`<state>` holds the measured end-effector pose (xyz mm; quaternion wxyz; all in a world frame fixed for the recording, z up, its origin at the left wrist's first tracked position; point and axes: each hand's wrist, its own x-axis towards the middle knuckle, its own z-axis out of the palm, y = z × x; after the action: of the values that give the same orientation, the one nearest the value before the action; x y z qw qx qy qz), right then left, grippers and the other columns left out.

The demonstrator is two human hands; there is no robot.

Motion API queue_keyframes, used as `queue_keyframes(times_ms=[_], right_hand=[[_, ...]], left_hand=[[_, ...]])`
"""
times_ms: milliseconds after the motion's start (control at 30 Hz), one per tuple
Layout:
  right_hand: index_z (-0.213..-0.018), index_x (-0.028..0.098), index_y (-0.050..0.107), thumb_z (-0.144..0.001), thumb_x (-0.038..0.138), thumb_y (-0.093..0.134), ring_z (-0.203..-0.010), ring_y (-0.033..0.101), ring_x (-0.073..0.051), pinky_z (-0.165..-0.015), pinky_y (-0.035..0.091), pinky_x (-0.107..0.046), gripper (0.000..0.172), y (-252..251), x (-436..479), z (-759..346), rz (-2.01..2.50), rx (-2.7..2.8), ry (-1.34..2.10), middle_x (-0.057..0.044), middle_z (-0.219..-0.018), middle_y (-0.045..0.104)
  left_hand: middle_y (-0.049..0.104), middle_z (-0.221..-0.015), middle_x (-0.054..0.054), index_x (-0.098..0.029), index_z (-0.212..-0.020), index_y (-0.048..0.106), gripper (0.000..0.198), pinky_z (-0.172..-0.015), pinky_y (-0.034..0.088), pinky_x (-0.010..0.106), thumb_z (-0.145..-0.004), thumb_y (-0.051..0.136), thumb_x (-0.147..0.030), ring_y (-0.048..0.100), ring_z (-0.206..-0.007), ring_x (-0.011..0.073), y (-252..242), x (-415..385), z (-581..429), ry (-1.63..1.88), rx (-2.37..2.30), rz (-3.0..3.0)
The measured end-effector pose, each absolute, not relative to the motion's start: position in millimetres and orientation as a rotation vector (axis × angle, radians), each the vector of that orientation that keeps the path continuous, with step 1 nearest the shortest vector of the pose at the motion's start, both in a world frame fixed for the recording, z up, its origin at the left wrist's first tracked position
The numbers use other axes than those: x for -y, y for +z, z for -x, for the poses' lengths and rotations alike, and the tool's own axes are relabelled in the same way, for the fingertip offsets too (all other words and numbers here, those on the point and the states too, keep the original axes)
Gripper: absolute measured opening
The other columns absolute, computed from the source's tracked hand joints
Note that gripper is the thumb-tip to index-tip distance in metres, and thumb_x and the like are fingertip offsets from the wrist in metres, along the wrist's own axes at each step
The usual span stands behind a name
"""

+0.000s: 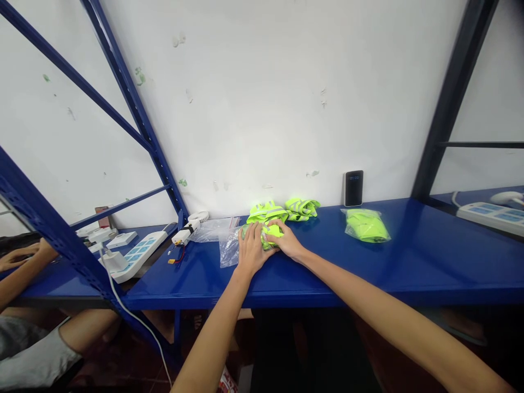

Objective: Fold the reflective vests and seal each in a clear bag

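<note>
Both my hands are at a folded neon-yellow bundle (273,231) with grey strips, which looks like a reflective vest. It lies partly in a clear plastic bag (229,250) on the blue table. My left hand (252,248) is closed over the bagged side, its fingers curved across the top. At the other side, my right hand (287,243) grips the bundle with thumb and fingers. The palms hide part of the bundle and the bag's mouth. Just behind lie more loose neon-yellow reflective vests (303,209).
A bagged neon-yellow bundle (367,225) and a black device (353,188) are to the right. Clear bags (213,230), a white battery-like block (185,233) and a small fan (198,215) lie left. Beyond the blue shelf post (135,98) are a power strip (141,255) and another person's hands (27,255).
</note>
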<state>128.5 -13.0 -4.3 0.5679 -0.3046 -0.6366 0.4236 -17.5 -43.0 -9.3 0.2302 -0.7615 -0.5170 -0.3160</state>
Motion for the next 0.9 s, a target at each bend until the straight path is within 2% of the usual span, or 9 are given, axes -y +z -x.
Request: queue_keyframes(times_ms=[133,333,367,433,500,533,700,800,900], right_hand=[[-0.098,0.025,0.057,-0.069,0.04,0.07,-0.087,0.055,-0.019,-0.079,0.046,-0.03,0.035,-4.0,12.9,-130.8,0.627,1.483,1.154,0.001,-0.093,0.059],[-0.102,0.028,0.061,-0.069,0.029,0.066,-0.103,0.056,-0.023,-0.091,0.046,-0.035,0.033,-2.9,6.7,-141.0,0.629,1.514,1.16,0.0,-0.107,0.061],[-0.105,0.028,0.061,-0.068,0.027,0.068,-0.106,0.055,-0.023,-0.093,0.045,-0.036,0.038,-2.8,4.9,-142.9,0.653,1.513,1.129,0.0,-0.11,0.061],[-0.119,0.03,0.055,-0.063,0.025,0.074,-0.111,0.054,-0.024,-0.097,0.044,-0.038,0.06,-3.0,1.0,-146.3,0.693,1.463,1.089,-0.001,-0.117,0.059],[-0.13,0.03,0.045,-0.056,0.024,0.08,-0.112,0.056,-0.024,-0.097,0.045,-0.039,0.082,-3.5,-2.7,-148.7,0.726,1.355,1.115,-0.003,-0.12,0.06],[-0.131,0.028,0.043,-0.054,0.024,0.082,-0.11,0.057,-0.025,-0.096,0.047,-0.04,0.087,-3.8,-4.3,-149.4,0.741,1.305,1.156,-0.004,-0.119,0.061],[-0.109,0.018,0.057,-0.053,0.025,0.083,-0.101,0.063,-0.026,-0.091,0.05,-0.042,0.063,-3.8,-6.1,-151.0,0.743,1.302,1.292,-0.008,-0.109,0.067],[-0.106,0.018,0.059,-0.052,0.024,0.083,-0.1,0.062,-0.024,-0.092,0.048,-0.041,0.059,-4.6,-5.1,-151.7,0.725,1.422,1.183,-0.006,-0.107,0.067],[-0.102,0.018,0.058,-0.052,0.026,0.083,-0.096,0.062,-0.023,-0.09,0.048,-0.04,0.056,-7.2,-4.8,-151.1,0.719,1.498,1.116,-0.005,-0.102,0.067]], left_hand=[[0.051,-0.137,0.018,-0.016,-0.137,0.038,0.072,-0.113,0.02,0.053,-0.081,0.056,-0.058,0.042,-0.132,0.0309,-7.7,42.4,17.8,-0.904,1.431,2.101],[0.043,-0.143,0.02,-0.015,-0.143,0.028,0.089,-0.113,0.018,0.056,-0.074,0.062,-0.06,0.035,-0.137,0.033,-10.7,41.6,20.1,-0.871,1.405,2.16],[0.041,-0.145,0.02,-0.014,-0.144,0.025,0.092,-0.113,0.017,0.057,-0.074,0.064,-0.058,0.033,-0.138,0.0333,-11.5,41.7,20.2,-0.85,1.393,2.188],[0.037,-0.148,0.019,-0.014,-0.147,0.02,0.091,-0.114,0.016,0.057,-0.076,0.063,-0.052,0.029,-0.14,0.033,-12.1,42.2,20.0,-0.806,1.369,2.234],[0.035,-0.149,0.018,-0.014,-0.148,0.018,0.085,-0.114,0.016,0.056,-0.081,0.059,-0.045,0.027,-0.141,0.0313,-11.0,43.5,19.6,-0.778,1.346,2.25],[0.035,-0.149,0.018,-0.014,-0.148,0.017,0.081,-0.114,0.016,0.055,-0.083,0.056,-0.042,0.027,-0.141,0.0304,-9.9,44.3,19.5,-0.772,1.336,2.247],[0.041,-0.146,0.015,-0.017,-0.145,0.027,0.073,-0.115,0.018,0.051,-0.084,0.057,-0.041,0.033,-0.139,0.0279,-5.2,47.4,21.4,-0.814,1.346,2.175],[0.044,-0.145,0.016,-0.016,-0.143,0.031,0.08,-0.115,0.019,0.052,-0.078,0.064,-0.049,0.035,-0.138,0.0301,-7.2,45.2,23.7,-0.851,1.395,2.117],[0.047,-0.142,0.017,-0.015,-0.144,0.027,0.089,-0.115,0.018,0.053,-0.074,0.066,-0.054,0.039,-0.135,0.0315,-11.0,41.0,25.1,-0.853,1.411,2.121]])
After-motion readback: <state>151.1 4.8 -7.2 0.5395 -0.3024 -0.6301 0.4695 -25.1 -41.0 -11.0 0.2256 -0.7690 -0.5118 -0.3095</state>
